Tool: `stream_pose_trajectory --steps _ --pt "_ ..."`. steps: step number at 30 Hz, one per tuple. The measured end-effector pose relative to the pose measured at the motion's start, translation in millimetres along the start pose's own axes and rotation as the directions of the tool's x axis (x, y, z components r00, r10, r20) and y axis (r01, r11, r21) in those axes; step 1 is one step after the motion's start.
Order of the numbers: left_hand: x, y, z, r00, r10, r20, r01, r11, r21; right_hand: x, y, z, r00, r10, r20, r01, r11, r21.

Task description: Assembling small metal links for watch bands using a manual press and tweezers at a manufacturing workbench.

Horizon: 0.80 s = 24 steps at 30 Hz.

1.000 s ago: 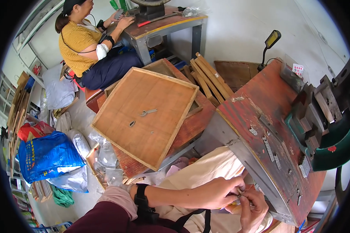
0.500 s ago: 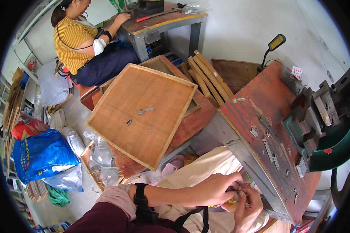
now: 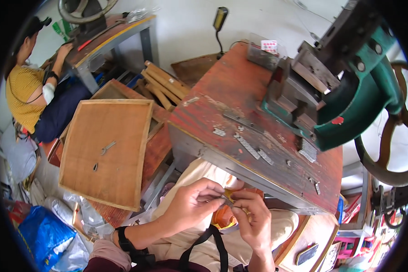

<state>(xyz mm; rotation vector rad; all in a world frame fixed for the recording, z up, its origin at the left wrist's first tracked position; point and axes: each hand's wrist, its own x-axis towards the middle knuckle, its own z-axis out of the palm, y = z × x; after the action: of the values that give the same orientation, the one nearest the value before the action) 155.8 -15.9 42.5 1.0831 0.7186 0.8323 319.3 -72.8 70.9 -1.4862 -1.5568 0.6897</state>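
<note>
Above my lap, my left hand and my right hand meet fingertip to fingertip. Both are closed in a pinch around a small grey metal piece, too small to tell its kind. An orange and yellow container or bag shows below the fingers, partly hidden by them. Just beyond my hands stands a worn red worktable. Short rows of small grey metal pieces lie on it, with a denser block of them near the press and a flat dark metal bar behind.
A green hand press with a large wheel occupies the right side. To the left, a shallow wooden tray holds a small wrench. Another person sits at a far bench. A phone lies at lower right.
My view has swung right, so the tray and the other person sit further left and more of the press shows. My fingertips have drawn slightly apart, exposing the small metal piece.
</note>
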Motion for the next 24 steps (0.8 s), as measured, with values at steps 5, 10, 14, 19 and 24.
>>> stream_pose_trajectory --steps 5,10,14,19,24 --pt "7 11 10 1.000 0.003 -0.025 -0.003 1.000 0.001 0 6 1 0.997 0.040 -0.064 -0.038 0.999 0.026" --pt "15 15 11 0.999 -0.031 -0.020 0.029 0.997 -0.065 7 6 -3 0.986 -0.129 -0.101 0.120 0.989 -0.090" --pt "24 22 15 0.993 -0.116 -0.002 0.114 0.979 -0.167 10 6 -11 0.978 -0.179 -0.108 0.163 0.977 -0.136" --pt "32 22 20 0.996 -0.059 -0.065 0.050 0.990 -0.131 10 16 -21 0.964 -0.215 -0.159 0.186 0.966 -0.180" --pt "52 23 5 0.915 0.300 -0.269 -0.241 0.943 0.232 5 21 -32 0.961 -0.098 -0.258 0.054 0.983 -0.174"
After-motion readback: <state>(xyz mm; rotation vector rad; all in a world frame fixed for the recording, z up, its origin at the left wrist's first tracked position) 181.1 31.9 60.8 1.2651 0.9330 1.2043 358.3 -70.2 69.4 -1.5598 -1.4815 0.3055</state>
